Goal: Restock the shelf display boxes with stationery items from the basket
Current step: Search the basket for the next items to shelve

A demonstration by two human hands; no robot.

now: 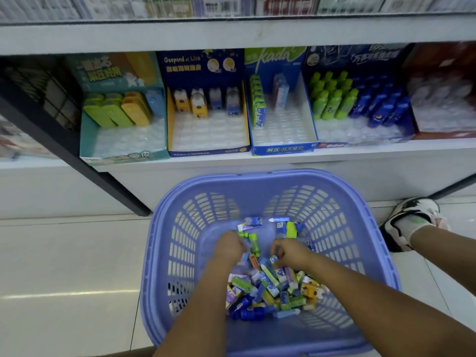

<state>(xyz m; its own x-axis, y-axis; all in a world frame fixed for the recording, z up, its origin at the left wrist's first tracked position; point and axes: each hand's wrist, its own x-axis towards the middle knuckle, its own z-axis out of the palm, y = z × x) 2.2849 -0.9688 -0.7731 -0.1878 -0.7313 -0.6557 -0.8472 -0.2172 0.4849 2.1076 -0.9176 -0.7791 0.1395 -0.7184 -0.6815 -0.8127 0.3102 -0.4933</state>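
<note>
Green bottle (254, 242) lies in basket (180, 243) between left grip (231, 245) and right grip (289, 251).

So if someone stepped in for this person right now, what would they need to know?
Left hand and right hand: both down in the basket, fingers curled among the stationery pile; whether either holds anything is unclear.
Shelf: the teal box, Gaspard et Lisa box, Kada box and bottle box hold items mostly at the back; front slots bare.
Done: boxes partly stocked.
Left: sort the pile into matching boxes, filling the front rows.
</note>
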